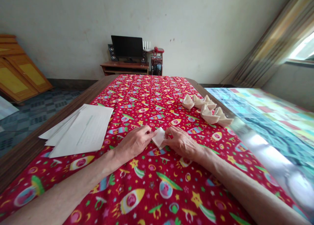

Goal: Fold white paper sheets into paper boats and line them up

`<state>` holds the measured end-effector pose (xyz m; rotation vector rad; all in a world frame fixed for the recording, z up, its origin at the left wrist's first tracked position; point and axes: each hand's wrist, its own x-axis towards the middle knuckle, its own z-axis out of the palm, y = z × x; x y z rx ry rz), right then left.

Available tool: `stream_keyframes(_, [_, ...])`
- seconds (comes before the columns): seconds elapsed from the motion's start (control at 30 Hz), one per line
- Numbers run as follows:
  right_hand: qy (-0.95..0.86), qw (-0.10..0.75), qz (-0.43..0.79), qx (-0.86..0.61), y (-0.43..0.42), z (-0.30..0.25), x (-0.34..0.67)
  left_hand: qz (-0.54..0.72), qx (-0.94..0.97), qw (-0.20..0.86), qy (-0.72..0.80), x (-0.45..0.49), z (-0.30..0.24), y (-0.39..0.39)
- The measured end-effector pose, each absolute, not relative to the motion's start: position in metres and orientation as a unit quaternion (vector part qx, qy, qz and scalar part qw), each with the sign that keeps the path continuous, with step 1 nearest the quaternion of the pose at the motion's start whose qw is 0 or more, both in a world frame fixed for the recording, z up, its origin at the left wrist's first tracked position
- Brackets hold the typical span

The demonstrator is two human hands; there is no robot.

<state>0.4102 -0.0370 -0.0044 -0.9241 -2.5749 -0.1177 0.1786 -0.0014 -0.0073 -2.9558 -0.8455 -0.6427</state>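
Observation:
A small folded piece of white paper [159, 137] lies between my two hands on the red patterned tablecloth [152, 185]. My left hand [133, 141] pinches its left edge with curled fingers. My right hand [181, 141] grips its right side, fingers bent round it. Both forearms rest on the cloth.
A stack of white paper sheets [80, 128] lies to the left. Several folded paper boats [207, 110] sit at the right, near the table's edge. A glossy colourful surface [270, 126] adjoins the table on the right. A desk with a monitor [127, 48] stands against the far wall.

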Motion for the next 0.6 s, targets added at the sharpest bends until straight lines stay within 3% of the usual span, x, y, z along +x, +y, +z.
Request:
stream_keyframes(0.17, [-0.924, 0.174, -0.055, -0.336, -0.0374, -0.0036, 0.4085, -0.192, -0.942, 0.016, -0.275, 0.1799, -0.0037, -0.0032])
stream_keyframes(0.4, [-0.909, 0.245, -0.023, -0.336, -0.0381, -0.0053, 0.4122, -0.202, -0.943, 0.08, -0.25, 0.1816, 0.0023, -0.0055])
stream_keyframes(0.6, [-0.895, 0.263, -0.092, -0.348, -0.0406, -0.0045, 0.4137, -0.207, -0.952, 0.073, -0.214, 0.181, 0.0021, -0.0065])
